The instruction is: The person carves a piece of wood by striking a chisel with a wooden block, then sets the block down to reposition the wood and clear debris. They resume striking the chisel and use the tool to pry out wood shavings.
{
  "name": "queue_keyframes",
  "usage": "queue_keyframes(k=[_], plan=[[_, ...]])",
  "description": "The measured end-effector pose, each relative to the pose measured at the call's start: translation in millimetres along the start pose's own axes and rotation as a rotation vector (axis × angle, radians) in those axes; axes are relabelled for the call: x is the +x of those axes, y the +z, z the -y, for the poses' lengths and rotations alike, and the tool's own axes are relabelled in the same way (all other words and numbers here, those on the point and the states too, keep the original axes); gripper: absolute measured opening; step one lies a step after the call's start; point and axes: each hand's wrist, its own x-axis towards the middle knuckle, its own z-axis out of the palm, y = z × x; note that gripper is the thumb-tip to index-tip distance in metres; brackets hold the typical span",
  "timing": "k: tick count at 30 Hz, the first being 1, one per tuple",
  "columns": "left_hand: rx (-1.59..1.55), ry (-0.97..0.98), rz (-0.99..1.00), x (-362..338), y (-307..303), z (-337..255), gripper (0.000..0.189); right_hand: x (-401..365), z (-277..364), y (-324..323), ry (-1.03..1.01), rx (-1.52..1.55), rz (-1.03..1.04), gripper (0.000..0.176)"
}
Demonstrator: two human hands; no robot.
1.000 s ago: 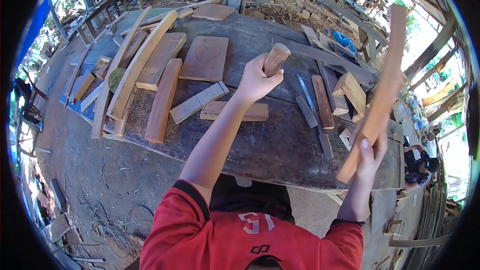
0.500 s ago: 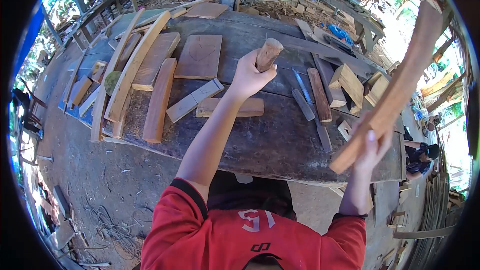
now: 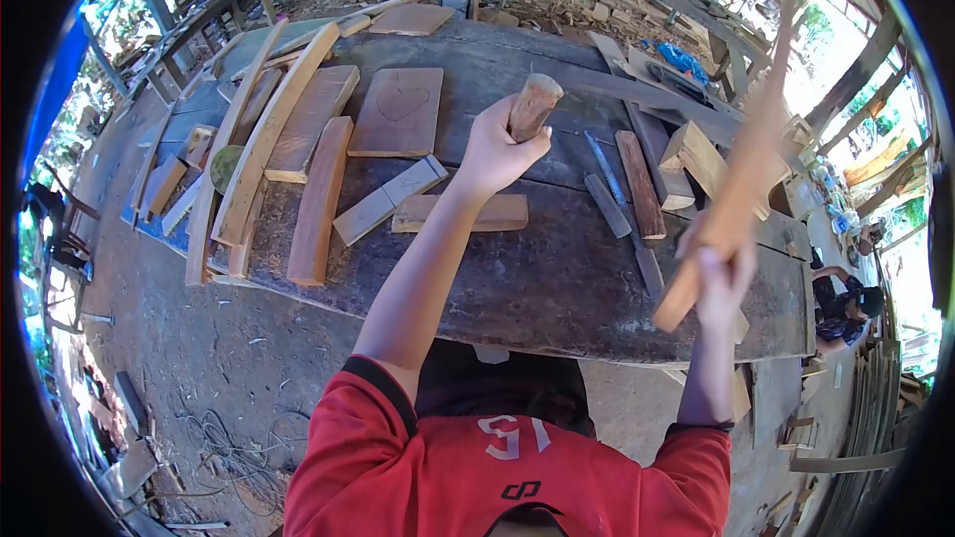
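My left hand [image 3: 505, 151] is wrapped round a rough wooden piece [image 3: 537, 104] above the middle of the workbench. Its blunt end sticks up past my fingers; whatever lies below is hidden by the hand. On the right, my right hand [image 3: 718, 288] grips a long, curved piece of wood [image 3: 741, 194] near its lower end. It slants up and away, its far part blurred by motion. Under my left forearm lies a wooden block [image 3: 487, 213]. A blue, narrow tool [image 3: 605, 167] and a dark reddish wooden strip [image 3: 639, 184] lie between my hands on the bench.
On the left of the workbench [image 3: 477, 298] are several curved wooden pieces [image 3: 271, 139] and a flat board [image 3: 396, 111] with a drawn outline. Angled wooden blocks [image 3: 696, 161] lie at the right. A person [image 3: 846, 308] is beyond the right edge. Cables [image 3: 234, 457] lie on the floor.
The long curved wood in my right hand has turned, its far end swinging left and now seen more edge-on. My left hand keeps its hold, nearly still.
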Motion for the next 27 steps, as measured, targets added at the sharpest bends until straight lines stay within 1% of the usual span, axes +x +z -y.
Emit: queue_keyframes(k=[1, 3, 4, 5, 7, 8, 10, 11, 13, 14, 15, 17, 18, 20, 21, 23, 24, 26, 27], plan=[[-0.003, 0.0, -0.003, 1, 2, 2, 0.022, 0, -2, 0, 0.008, -0.313, 0.203, 0.05], [0.01, 0.036, -0.014, 1, 4, 5, 0.023, 3, -5, 12, 0.073, -0.236, 0.373, 0.063], [0.013, 0.041, -0.012, 2, 3, 4, 0.023, 5, -2, 4, 0.065, -0.344, 0.396, 0.07], [-0.004, 0.051, -0.016, 2, 1, 4, 0.023, 7, 1, 0, 0.059, -0.343, 0.395, 0.07], [-0.023, 0.041, -0.02, -2, 0, 3, 0.023, 2, 6, -8, 0.109, 0.054, 0.03, 0.057], [-0.004, 0.027, -0.004, -2, 0, 1, 0.022, 2, 6, -12, 0.115, 0.054, 0.033, 0.057], [0.012, 0.013, 0.016, -1, 4, 2, 0.022, 3, 7, -19, 0.031, 0.369, -0.04, 0.042], [0.009, 0.025, 0.029, -1, 8, 5, 0.022, 1, 4, -17, 0.032, 0.365, -0.043, 0.042], [-0.002, 0.039, 0.04, 0, 13, 7, 0.022, -1, -4, -4, 0.123, 0.054, 0.016, 0.032], [0.004, 0.037, 0.047, 0, 13, 8, 0.022, 4, 2, 2, 0.029, -0.314, 0.18, 0.043], [0.013, 0.036, 0.056, -1, 13, 7, 0.022, 11, 21, 14, 0.113, -0.411, 0.384, 0.053], [0.009, 0.04, 0.041, -2, 7, 5, 0.022, 10, 17, 10, 0.142, -0.318, 0.359, 0.061], [0.002, 0.041, 0.016, -2, 5, 3, 0.022, 11, 16, 8, 0.134, -0.32, 0.36, 0.061], [0.006, 0.039, 0.01, -1, 4, 3, 0.022, 7, 14, 3, 0.017, -0.052, 0.053, 0.064], [0.011, 0.041, 0.007, -1, 4, 4, 0.021, 6, 12, -7, 0.085, 0.071, 0.01, 0.065], [-0.001, 0.056, 0.019, -1, 9, 6, 0.021, 7, 7, -14, 0.0, 0.24, 0.046, 0.063], [-0.014, 0.072, 0.034, -2, 13, 7, 0.021, 6, 5, -10, 0.004, 0.236, 0.046, 0.063], [0.0, 0.065, 0.056, -3, 17, 7, 0.021, 2, -3, 3, 0.042, -0.012, 0.021, 0.058], [0.02, 0.06, 0.074, -3, 18, 6, 0.021, 6, -3, 9, -0.028, -0.39, 0.14, 0.06]])
